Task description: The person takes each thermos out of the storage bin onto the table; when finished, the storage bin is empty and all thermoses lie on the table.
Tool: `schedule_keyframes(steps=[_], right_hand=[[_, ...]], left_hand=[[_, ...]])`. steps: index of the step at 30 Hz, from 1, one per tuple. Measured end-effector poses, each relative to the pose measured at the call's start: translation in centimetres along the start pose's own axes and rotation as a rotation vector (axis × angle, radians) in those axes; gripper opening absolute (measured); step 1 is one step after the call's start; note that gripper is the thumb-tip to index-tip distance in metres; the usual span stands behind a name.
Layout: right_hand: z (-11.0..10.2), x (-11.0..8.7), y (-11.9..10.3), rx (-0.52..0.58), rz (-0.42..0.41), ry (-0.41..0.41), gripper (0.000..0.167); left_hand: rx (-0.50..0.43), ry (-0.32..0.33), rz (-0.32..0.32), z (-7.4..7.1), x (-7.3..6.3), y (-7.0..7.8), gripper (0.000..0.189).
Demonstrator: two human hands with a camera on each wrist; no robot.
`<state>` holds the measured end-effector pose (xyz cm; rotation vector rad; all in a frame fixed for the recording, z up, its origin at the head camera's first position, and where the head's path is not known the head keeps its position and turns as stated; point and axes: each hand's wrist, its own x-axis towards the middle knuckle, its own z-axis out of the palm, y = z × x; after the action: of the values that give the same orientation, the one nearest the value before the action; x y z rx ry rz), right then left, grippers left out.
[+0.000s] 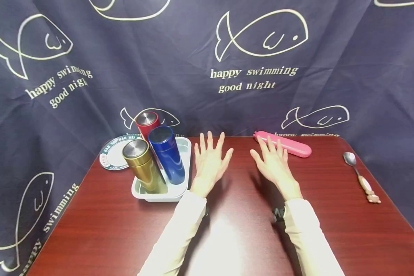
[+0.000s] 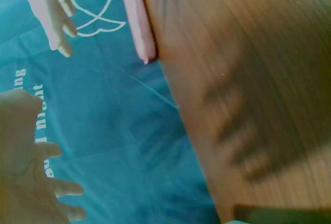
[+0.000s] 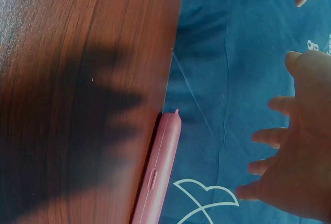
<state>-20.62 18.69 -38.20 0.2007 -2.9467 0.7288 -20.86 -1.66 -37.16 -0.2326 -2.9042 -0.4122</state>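
Observation:
My left hand is held over the table with its fingers spread, to the right of a pale tray. In that tray stand a gold thermos, a blue thermos and a red thermos, the red one partly hidden. My right hand is also spread above the table and holds nothing. Its fingertips overlap a closed pink case in the head view. The right wrist view shows the case's clasp side, with the right hand apart from it.
A round plate with a lettered green rim lies at the left, partly behind the tray. At the right edge of the reddish-brown table lies a spoon with a bear-shaped handle end. A dark blue cloth with fish drawings hangs behind.

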Motion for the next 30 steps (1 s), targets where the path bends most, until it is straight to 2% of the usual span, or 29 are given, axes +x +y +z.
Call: schedule_keyframes(steps=[11, 16, 30], right_hand=[[-0.1, -0.2, 0.0, 0.039, 0.002, -0.028, 0.066], [0.0, -0.2, 0.0, 0.051, -0.007, -0.023, 0.066], [0.2, -0.2, 0.3, 0.058, -0.009, -0.019, 0.067]], left_hand=[[-0.117, 0.105, 0.002, -3.5, 0.2, -0.3, 0.062], [-0.142, 0.158, 0.012, -5.2, 0.3, -0.7, 0.062], [-0.266, 0.356, 0.006, -10.5, -0.6, -3.2, 0.058]])
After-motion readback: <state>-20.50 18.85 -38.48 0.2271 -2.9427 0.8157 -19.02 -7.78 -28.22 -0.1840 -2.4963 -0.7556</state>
